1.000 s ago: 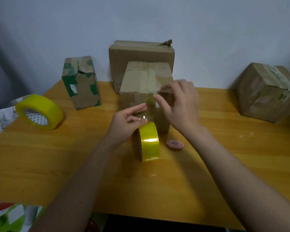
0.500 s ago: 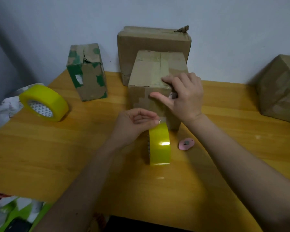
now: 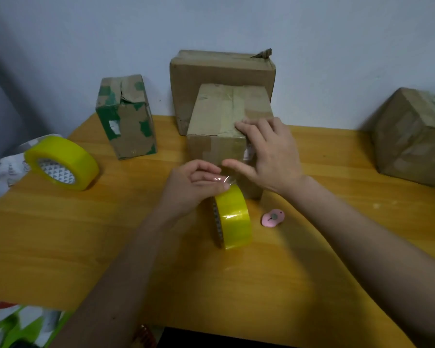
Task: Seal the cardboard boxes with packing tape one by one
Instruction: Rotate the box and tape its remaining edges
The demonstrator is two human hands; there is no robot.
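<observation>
Pale blue-grey wall backs a yellow wooden table [image 3: 60,247] that carries four cardboard boxes and two rolls of yellow packing tape. At the middle stands the box being sealed [image 3: 219,136], upright, with old tape strips over its top flaps; just behind it, against the wall, sits a larger brown box [image 3: 211,71]. To the far left stands a torn box with green patches [image 3: 126,116], and at the far right edge a fourth box [image 3: 412,136], wrapped in clear tape, rests well apart from the others. One tape roll [image 3: 234,217] stands on edge just near of the middle box, its clear free end pulled up from it. The left hand [image 3: 194,187] pinches that free end between curled fingers and thumb. The right hand [image 3: 274,156] lies over the box's near right corner, fingers straight on the top edge and thumb spread toward the tape strip. A second, wider tape roll [image 3: 63,163] lies tilted at the left. One small pink cutter [image 3: 273,217] lies on the table just right of the standing roll. Crumpled printed wrapping [image 3: 3,172] shows at the left table edge.
</observation>
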